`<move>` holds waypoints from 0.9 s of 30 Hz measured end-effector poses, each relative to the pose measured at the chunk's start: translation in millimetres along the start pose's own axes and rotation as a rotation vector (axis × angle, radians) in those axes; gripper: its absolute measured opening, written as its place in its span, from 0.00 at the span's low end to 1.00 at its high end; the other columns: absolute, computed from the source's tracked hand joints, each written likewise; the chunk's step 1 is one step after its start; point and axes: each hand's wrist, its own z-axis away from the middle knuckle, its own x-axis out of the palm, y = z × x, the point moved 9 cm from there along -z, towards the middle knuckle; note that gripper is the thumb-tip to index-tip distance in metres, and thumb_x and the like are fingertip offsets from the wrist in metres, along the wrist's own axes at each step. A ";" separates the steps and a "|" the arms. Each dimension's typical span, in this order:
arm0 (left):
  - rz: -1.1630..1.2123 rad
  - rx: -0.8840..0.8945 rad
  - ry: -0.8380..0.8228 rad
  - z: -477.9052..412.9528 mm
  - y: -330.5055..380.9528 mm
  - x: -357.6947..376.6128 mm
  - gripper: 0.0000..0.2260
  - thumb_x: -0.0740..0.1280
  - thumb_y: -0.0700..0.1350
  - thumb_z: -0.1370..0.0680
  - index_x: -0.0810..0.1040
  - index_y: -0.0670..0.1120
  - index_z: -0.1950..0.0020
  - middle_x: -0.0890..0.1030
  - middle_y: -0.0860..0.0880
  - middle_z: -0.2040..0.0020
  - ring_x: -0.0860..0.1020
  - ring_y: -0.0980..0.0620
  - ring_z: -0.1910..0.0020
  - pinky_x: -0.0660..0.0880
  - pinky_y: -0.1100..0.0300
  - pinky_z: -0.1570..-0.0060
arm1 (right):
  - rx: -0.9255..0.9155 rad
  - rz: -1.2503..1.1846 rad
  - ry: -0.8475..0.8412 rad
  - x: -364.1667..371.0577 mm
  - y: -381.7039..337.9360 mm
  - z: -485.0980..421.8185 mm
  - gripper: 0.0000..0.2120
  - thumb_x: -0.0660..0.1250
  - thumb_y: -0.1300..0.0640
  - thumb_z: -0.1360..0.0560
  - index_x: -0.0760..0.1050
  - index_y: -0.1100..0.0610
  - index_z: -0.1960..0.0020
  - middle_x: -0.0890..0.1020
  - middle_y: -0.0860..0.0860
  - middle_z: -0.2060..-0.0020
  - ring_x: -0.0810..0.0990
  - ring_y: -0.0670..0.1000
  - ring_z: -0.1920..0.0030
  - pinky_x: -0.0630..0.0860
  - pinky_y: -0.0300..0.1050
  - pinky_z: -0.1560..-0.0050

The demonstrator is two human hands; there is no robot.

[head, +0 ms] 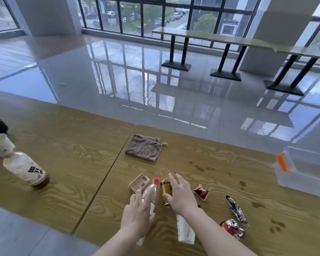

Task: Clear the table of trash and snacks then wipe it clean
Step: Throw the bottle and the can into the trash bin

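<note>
Head view: on the wood-grain table [72,154] stands a gold can [164,189], and both hands are at it or just beside it. The right hand [181,196] has its thumb against the can's near face and its fingers reaching over the far side, so its grip wraps the can. Just left of the can, the left hand [139,211] has its grip curled round a clear bottle [152,191] with a red cap, which leans with the cap toward the far side.

Left of the can, past the bottle, lies a small tan carton [139,182]. Beyond the can lies a folded brown cloth [143,147]. Nearer than the can, under the right forearm, a white cup [185,230] lies on its side. Right of the can sits a small red wrapper [200,192], farther right a dark wrapper [236,209], and nearer than that a crumpled red wrapper [232,228]. Dark spill marks [257,205] dot the table right of the can. Well to the can's right stands a clear plastic bin [303,183] with an orange latch. Well to its left are a labelled drink bottle [24,169] and a white paper cup [1,143].
</note>
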 end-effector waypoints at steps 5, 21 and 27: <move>0.005 -0.061 -0.098 2.3 -7.9 19.4 0.40 0.66 0.54 0.24 0.42 0.53 0.21 0.60 0.44 0.27 0.67 0.46 0.34 0.77 0.54 0.46 | 0.066 0.004 -0.056 20.3 1.7 -11.4 0.40 0.66 0.45 0.20 0.44 0.47 0.19 0.50 0.53 0.19 0.54 0.59 0.22 0.62 0.54 0.25; 0.168 -0.059 -0.025 -9.3 16.2 -1.5 0.41 0.66 0.51 0.26 0.43 0.54 0.20 0.66 0.51 0.35 0.68 0.51 0.39 0.76 0.59 0.53 | 0.151 -0.071 0.005 3.7 34.5 -10.8 0.44 0.69 0.50 0.24 0.44 0.50 0.19 0.53 0.57 0.21 0.60 0.62 0.25 0.64 0.53 0.27; 0.184 -0.001 0.040 -14.7 43.0 -23.6 0.42 0.68 0.52 0.25 0.43 0.53 0.20 0.66 0.47 0.33 0.67 0.48 0.34 0.76 0.58 0.51 | 0.154 -0.117 0.122 -35.7 57.1 9.9 0.44 0.70 0.49 0.24 0.45 0.49 0.19 0.54 0.55 0.21 0.60 0.61 0.25 0.66 0.54 0.28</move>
